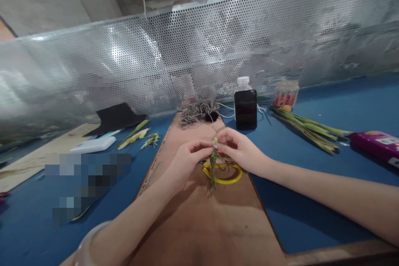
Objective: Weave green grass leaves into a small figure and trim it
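Between my two hands hangs a small green braided plant piece point(213, 162), its frayed ends pointing down. My left hand point(186, 162) pinches it near the top from the left side. On the other side, my right hand point(239, 148) has thumb and finger closed on the same top part. Just behind and below the piece lie yellow-handled scissors point(230, 181) on the brown board point(199, 228); their blades are mostly hidden by the hands and the plant piece.
A tangle of grey string point(197, 113) lies at the board's far end. Right of it, a phone point(245, 109) leans on a white-capped bottle point(243, 82). Long green stalks point(307, 128), a jar point(286, 94) and a purple box point(377, 143) lie right; plant scraps point(134, 138) and a white case point(93, 144) left.
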A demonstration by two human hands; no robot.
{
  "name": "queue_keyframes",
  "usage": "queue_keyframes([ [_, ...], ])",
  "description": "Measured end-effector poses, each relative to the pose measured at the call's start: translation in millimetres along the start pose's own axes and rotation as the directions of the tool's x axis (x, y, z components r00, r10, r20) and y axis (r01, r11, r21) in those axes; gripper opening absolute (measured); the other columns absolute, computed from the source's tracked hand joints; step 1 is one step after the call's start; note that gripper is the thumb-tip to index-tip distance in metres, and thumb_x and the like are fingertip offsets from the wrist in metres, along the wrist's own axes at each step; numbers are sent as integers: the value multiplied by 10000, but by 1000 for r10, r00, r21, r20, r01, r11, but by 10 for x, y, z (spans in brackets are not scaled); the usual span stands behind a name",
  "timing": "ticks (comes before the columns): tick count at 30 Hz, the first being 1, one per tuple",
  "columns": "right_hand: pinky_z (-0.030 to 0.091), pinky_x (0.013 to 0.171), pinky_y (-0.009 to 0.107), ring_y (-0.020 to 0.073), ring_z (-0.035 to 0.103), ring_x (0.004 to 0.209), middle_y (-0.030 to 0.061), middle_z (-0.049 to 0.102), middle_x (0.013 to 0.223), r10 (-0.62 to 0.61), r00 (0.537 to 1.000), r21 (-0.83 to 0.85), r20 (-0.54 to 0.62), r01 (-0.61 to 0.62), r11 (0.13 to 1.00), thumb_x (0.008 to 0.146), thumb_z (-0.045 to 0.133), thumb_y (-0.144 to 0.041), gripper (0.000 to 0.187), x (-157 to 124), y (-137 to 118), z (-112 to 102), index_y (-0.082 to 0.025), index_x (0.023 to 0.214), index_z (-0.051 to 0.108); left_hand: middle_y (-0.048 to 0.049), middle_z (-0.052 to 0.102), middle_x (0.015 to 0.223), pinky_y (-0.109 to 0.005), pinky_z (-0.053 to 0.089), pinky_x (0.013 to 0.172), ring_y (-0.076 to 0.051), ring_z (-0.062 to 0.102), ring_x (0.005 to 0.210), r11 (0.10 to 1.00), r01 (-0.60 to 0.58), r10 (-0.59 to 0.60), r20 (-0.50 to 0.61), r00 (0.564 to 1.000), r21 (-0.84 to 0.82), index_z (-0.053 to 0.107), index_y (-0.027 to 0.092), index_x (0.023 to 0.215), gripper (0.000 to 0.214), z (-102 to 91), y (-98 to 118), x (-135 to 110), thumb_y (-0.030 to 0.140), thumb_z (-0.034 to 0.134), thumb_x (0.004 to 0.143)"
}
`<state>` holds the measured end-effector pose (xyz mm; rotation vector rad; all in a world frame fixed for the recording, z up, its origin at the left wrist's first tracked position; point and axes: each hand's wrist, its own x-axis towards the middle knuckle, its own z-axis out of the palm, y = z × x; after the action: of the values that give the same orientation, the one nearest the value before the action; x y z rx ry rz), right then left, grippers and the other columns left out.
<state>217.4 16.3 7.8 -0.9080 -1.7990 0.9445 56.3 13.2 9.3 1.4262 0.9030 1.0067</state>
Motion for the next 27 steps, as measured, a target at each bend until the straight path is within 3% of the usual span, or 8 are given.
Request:
queue_keyframes([
  [16,396,529,197,72,455,555,-36,480,632,11,999,25,39,-12,1000,767,492,-252,100,-4,-31,-1,-173,818,457,-76,653,801,-297,436,742,-185,580,771,997,-14,12,33,999,71,658,136,790,212,-28,-7,20,275,647,629],
  [21,372,533,209,85,460,574,-11,521,667,11,998,-189,-65,-23,982,807,423,-360,203,-20,-35,-17,-169,808,490,-69,653,832,-287,449,707,-177,591,760,999,33,-33,-34,999,-5,642,145,795,234,-55,-7,39,309,648,628],
  [24,334,502,210,87,441,541,-14,516,610,23,999,-357,29,-11,934,779,464,-399,252,-43,-42,2,-159,721,515,-71,655,818,-277,448,696,-170,592,751,999,41,-43,-61,997,-28,639,137,803,244,-67,-12,48,299,657,620],
  [27,327,531,211,85,430,553,-13,509,602,-57,994,-464,90,93,881,796,459,-300,198,-59,-45,32,-153,683,529,-81,652,825,-285,450,686,-172,595,736,997,62,-63,-42,997,-37,634,126,836,266,-63,-9,47,306,641,640],
])
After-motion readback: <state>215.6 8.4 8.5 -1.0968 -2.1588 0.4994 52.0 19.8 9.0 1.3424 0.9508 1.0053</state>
